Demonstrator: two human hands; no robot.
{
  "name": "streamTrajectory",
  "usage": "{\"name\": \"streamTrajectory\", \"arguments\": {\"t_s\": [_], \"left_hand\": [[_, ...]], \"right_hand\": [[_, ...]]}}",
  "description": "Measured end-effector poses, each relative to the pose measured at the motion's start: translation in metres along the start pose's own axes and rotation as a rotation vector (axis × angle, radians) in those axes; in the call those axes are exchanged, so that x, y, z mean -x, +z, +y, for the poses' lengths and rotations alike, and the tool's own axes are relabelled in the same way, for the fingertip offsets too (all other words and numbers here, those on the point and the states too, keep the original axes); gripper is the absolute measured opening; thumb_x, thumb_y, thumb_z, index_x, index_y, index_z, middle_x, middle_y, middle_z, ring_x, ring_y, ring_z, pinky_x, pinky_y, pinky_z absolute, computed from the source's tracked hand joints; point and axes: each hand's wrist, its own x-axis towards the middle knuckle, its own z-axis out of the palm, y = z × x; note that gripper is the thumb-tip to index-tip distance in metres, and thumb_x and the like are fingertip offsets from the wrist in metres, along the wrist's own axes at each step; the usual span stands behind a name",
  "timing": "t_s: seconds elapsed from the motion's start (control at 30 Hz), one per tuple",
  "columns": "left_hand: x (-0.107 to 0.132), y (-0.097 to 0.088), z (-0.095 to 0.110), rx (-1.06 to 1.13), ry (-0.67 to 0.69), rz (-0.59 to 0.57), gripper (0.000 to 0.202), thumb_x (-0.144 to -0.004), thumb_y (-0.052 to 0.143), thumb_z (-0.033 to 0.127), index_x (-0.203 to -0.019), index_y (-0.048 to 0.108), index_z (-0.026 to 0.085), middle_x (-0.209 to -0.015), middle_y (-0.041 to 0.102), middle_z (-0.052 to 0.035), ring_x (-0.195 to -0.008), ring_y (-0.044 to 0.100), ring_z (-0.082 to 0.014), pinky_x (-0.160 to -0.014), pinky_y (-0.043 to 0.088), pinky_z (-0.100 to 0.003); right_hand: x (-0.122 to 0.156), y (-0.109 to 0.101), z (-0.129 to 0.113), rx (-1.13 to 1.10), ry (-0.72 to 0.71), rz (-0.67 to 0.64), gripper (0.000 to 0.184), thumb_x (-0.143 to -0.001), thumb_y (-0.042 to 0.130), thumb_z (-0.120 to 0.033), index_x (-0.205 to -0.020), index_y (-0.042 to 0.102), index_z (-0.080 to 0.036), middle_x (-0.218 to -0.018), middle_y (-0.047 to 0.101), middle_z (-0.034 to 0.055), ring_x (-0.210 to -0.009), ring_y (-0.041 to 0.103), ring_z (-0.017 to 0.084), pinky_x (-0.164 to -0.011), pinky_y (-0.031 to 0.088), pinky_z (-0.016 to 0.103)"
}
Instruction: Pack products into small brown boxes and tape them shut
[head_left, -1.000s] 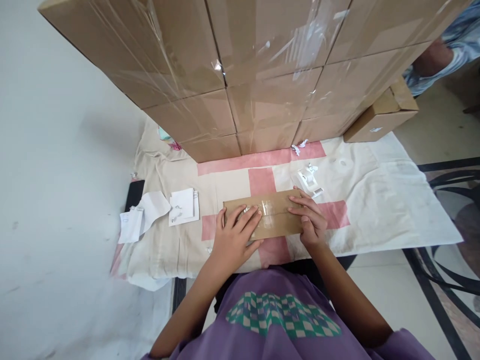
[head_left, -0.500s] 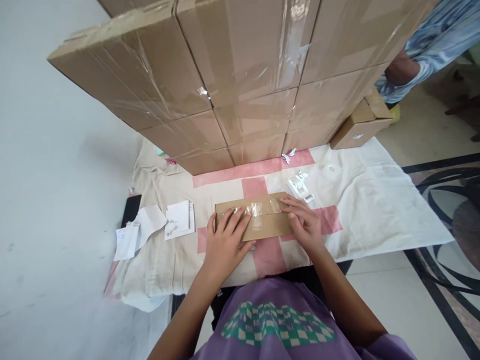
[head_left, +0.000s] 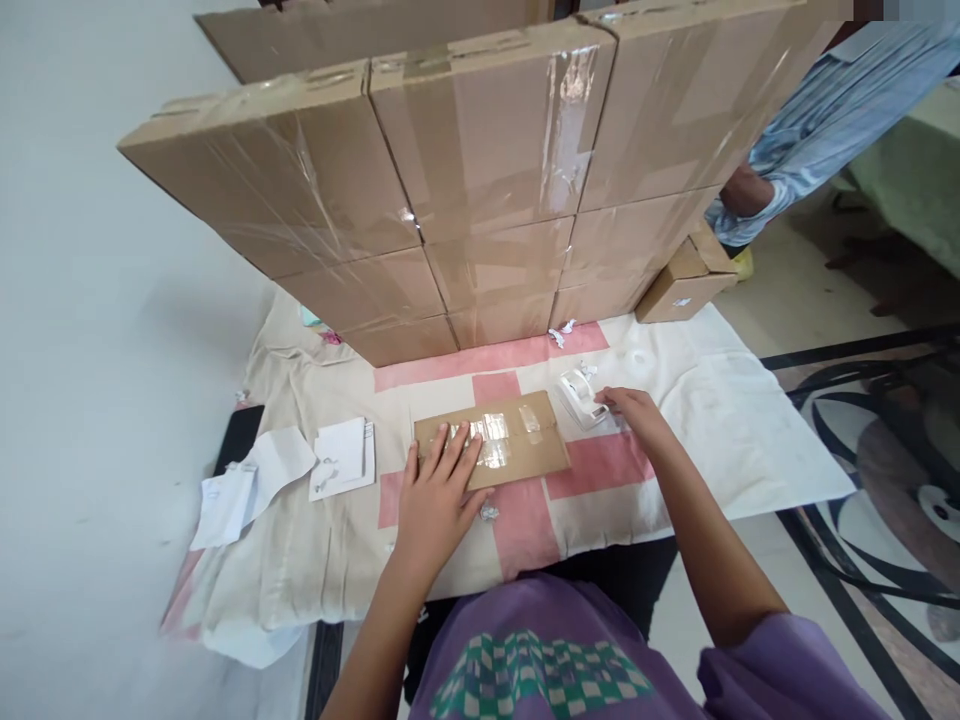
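Note:
A flat brown cardboard box (head_left: 517, 465) with strips of clear tape across its top lies on the cloth in front of me. My left hand (head_left: 442, 490) rests on the box's left part, fingers spread and pressed flat. To the right of the box sits a small white tape dispenser (head_left: 576, 392) with a roll in it. My right hand (head_left: 634, 412) reaches to the dispenser's right end, fingers stretched out and fingertips at its edge. Whether they press on it is too small to tell. A crumpled bit of tape or paper (head_left: 489, 511) lies just below the box.
Stacked, taped cartons (head_left: 495, 180) form a wall behind the work area. A smaller carton (head_left: 682, 285) stands at the right, near a person's sleeve (head_left: 817, 130). White papers (head_left: 341, 455) and a dark flat object (head_left: 241, 432) lie on the left. Paper scraps (head_left: 561, 333) lie by the cartons.
My right hand has left the box's right end and moved right to the tape dispenser. My left hand stays on the box. The camera view has shifted slightly.

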Motion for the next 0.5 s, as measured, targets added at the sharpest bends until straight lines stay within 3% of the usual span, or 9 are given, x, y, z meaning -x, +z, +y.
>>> {"name": "streamTrajectory", "arguments": {"t_s": [0.17,0.27,0.33,0.4,0.5], "left_hand": [[-0.012,0.006,-0.016,0.019,-0.018,0.032,0.057,-0.098,0.057,0.047,-0.152,0.048,0.028,-0.161,0.041,-0.0044,-0.153,0.032,-0.0313,-0.126,0.018,-0.058],[-0.016,0.002,-0.013,0.019,-0.094,0.064,0.054,-0.099,0.057,0.039,-0.151,0.048,0.028,-0.16,0.043,-0.0062,-0.153,0.029,-0.0368,-0.123,0.007,-0.071],[-0.015,0.0,0.003,0.036,-0.174,0.139,0.054,-0.099,0.056,0.031,-0.152,0.047,0.024,-0.161,0.042,-0.0099,-0.154,0.023,-0.0413,-0.119,0.002,-0.078],[-0.012,0.004,0.032,0.124,-0.161,0.286,0.053,-0.097,0.057,0.026,-0.149,0.049,0.019,-0.159,0.044,-0.0144,-0.155,0.021,-0.0413,-0.12,0.007,-0.077],[-0.011,0.027,0.089,0.403,0.113,0.491,0.045,-0.092,0.061,0.019,-0.137,0.056,0.017,-0.148,0.056,-0.0156,-0.154,0.03,-0.032,-0.124,0.028,-0.058]], "right_hand": [[-0.007,0.002,-0.003,0.067,0.081,-0.071,0.031,-0.073,0.067,-0.046,-0.069,0.075,-0.016,-0.07,0.069,0.0056,-0.07,0.058,0.019,-0.061,0.04,0.029],[-0.007,0.004,-0.006,0.09,0.096,-0.092,0.031,-0.072,0.068,-0.047,-0.067,0.072,-0.017,-0.068,0.066,0.0044,-0.067,0.055,0.017,-0.061,0.04,0.029],[-0.006,0.005,-0.007,0.093,0.097,-0.098,0.03,-0.072,0.067,-0.046,-0.067,0.071,-0.017,-0.069,0.067,0.0042,-0.068,0.056,0.017,-0.061,0.04,0.028],[-0.004,0.006,-0.009,0.091,0.099,-0.096,0.029,-0.071,0.066,-0.046,-0.067,0.07,-0.017,-0.072,0.068,0.0051,-0.069,0.057,0.018,-0.061,0.041,0.028],[-0.001,0.007,-0.008,0.083,0.093,-0.09,0.026,-0.069,0.063,-0.043,-0.068,0.069,-0.017,-0.077,0.069,0.0072,-0.071,0.059,0.019,-0.061,0.044,0.029]]}}
